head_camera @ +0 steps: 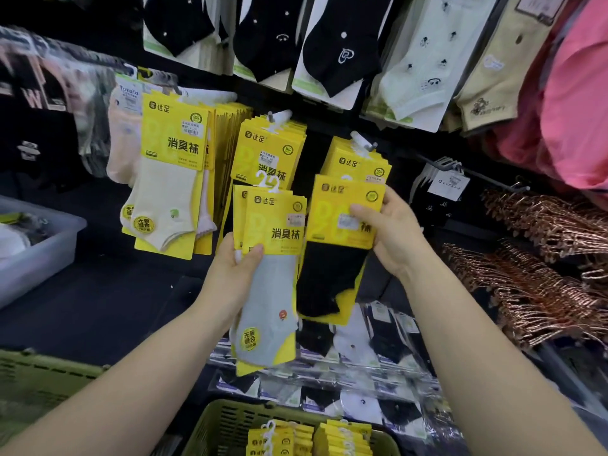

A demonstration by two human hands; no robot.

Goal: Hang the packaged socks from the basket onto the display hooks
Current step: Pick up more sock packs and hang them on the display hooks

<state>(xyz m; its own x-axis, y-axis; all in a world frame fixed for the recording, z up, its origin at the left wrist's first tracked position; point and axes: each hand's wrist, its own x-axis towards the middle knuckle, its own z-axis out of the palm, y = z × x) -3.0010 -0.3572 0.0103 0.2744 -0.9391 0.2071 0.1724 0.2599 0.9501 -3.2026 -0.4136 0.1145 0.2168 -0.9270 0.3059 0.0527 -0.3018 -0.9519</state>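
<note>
My left hand [237, 268] grips a small stack of yellow packs of grey socks [269, 284], held upright with white plastic hangers on top. My right hand [391, 232] holds a single yellow pack of black socks [332, 278] just below the right display hook [363, 143], where more yellow packs [357, 162] hang. The middle display hook [278, 118] carries another bunch of yellow packs [266, 149], directly above my left-hand stack. At the bottom, the green basket [227, 419] holds several more yellow packs [309, 439].
Cream sock packs [167, 182] hang at left. Black and pale socks [339, 44] hang on the row above. Copper hangers [543, 258] pile up at right, pink fabric [572, 110] above them. A grey bin [39, 251] and a second green basket [42, 380] sit at left. Bagged socks [355, 357] lie below.
</note>
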